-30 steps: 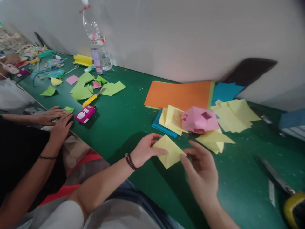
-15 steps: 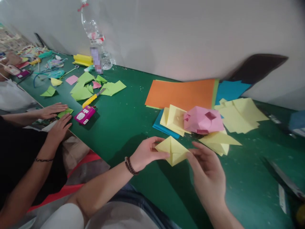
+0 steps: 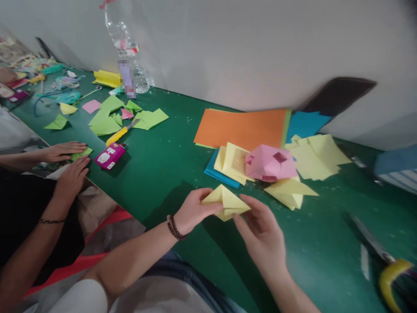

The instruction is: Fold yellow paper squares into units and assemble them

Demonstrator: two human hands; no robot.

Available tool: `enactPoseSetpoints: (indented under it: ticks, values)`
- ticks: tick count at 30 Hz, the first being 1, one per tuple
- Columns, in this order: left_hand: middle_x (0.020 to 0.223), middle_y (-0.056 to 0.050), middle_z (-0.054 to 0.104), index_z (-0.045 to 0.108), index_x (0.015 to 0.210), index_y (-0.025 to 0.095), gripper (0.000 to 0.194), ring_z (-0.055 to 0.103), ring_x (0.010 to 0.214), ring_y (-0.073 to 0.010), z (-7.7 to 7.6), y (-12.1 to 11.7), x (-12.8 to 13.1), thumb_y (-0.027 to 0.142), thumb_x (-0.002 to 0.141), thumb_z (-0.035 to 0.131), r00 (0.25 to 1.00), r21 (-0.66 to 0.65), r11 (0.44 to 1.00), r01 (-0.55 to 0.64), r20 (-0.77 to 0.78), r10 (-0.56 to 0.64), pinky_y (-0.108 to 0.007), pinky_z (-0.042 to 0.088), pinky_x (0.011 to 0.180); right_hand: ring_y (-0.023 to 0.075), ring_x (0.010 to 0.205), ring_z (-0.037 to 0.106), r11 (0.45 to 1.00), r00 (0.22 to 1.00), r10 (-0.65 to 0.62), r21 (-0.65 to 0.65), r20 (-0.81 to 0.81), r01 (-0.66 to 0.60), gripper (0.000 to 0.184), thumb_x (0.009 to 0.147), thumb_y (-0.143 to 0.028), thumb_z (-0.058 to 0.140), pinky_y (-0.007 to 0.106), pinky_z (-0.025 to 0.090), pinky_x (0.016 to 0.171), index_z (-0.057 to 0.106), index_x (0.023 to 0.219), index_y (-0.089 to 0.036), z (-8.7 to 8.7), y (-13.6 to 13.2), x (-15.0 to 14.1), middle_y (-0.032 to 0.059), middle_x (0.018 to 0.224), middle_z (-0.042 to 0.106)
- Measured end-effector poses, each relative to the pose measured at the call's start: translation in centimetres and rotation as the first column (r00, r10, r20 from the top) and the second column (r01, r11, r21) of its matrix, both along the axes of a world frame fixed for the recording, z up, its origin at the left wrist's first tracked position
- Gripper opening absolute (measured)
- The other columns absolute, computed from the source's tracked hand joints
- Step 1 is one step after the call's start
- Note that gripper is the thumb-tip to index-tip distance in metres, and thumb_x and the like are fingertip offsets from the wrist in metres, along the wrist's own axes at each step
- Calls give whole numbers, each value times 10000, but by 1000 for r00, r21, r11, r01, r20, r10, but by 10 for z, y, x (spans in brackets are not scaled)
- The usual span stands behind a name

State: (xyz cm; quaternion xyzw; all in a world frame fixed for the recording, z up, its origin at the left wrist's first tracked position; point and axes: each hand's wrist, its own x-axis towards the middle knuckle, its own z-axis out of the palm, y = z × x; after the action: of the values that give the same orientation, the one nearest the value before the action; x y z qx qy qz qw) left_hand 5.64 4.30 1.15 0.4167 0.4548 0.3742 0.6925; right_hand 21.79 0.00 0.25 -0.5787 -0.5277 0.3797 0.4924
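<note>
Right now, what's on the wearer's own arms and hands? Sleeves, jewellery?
The left hand and right hand are bare, no gloves. The left hand has a dark beaded bracelet at its wrist, and a white sleeve shows higher up that arm.

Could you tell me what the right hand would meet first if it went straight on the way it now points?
The folded yellow paper in the left hand, it seems, though depth is hard to judge.

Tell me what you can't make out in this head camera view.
All in the head view:
- Left corner of the folded yellow paper: hidden by the left hand.
- Label on the water bottle: pixelated blur.
- Scissors: yellow handle cut off by the bottom edge.
- Magenta box: print too small to read.
</note>
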Motion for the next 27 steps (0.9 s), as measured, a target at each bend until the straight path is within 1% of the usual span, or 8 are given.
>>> enactPoseSetpoints:
  ticks: [4, 7, 10, 13, 17, 19, 23, 27]
  values:
    - [702, 6, 561, 603, 761, 124, 273, 503, 646, -111, 4, -2, -1, 366, 710, 718, 993, 84, 994, 74, -95, -66, -211, 384, 586, 182, 866, 678, 1000, 999, 4, -3, 50, -4, 256, 811, -323, 614, 308, 572, 766, 640, 1052, -239, -1, 2, -1, 57, 1000, 695]
    - [716, 4, 564, 605, 786, 129, 311, 504, 654, -113, 4, -3, 1, 424, 747, 697, 990, 132, 986, 96, -112, -82, -206, 387, 581, 185, 853, 675, 1000, 995, -4, 0, 95, 4, 229, 806, -326, 598, 305, 566, 761, 659, 1008, -235, 0, 3, 0, 51, 970, 706]
    - [754, -13, 583, 637, 876, 120, 372, 509, 663, -116, 2, -5, 1, 483, 799, 652, 981, 174, 974, 147, -152, -121, -209, 395, 579, 165, 710, 647, 998, 990, -51, -37, 133, 56, 269, 802, -356, 591, 276, 549, 632, 668, 1025, -227, 3, 4, 1, 42, 885, 705]
    - [868, -56, 633, 637, 988, 115, 428, 575, 759, -151, -1, -8, 1, 514, 839, 602, 987, 176, 972, 158, -64, -149, -229, 459, 638, 127, 517, 540, 985, 981, -108, -113, 163, 127, 316, 807, -402, 579, 234, 457, 457, 679, 1038, -212, 6, 5, 4, 10, 698, 661]
    - [1046, -99, 652, 604, 1084, 136, 456, 630, 851, -186, -3, -9, 1, 485, 796, 661, 989, 104, 984, 145, 28, -149, -254, 525, 668, 126, 548, 553, 977, 963, -179, -81, 201, 199, 308, 813, -437, 570, 225, 441, 467, 706, 958, -201, 10, 8, 7, 28, 755, 692]
    - [979, -85, 658, 624, 1021, 129, 408, 625, 783, -167, -3, -9, 2, 461, 788, 670, 990, 114, 983, 143, -22, -141, -245, 517, 638, 127, 556, 558, 978, 959, -186, -52, 213, 202, 312, 819, -458, 570, 224, 443, 477, 712, 923, -201, 13, 9, 8, 26, 750, 693]
    - [691, -25, 576, 644, 721, 120, 340, 525, 633, -119, -1, -8, 2, 429, 851, 587, 969, 247, 957, 151, -227, -95, -219, 420, 564, 140, 580, 575, 985, 965, -159, -30, 208, 169, 312, 832, -480, 563, 233, 459, 508, 698, 820, -199, 17, 10, 8, 18, 688, 668]
    - [661, -33, 574, 635, 605, 133, 391, 538, 650, -136, -2, -7, 3, 433, 851, 585, 947, 326, 937, 130, -320, -20, -228, 428, 578, 162, 662, 624, 991, 975, -118, -34, 189, 126, 244, 822, -422, 575, 252, 502, 571, 681, 871, -208, 14, 9, 7, 31, 765, 683]
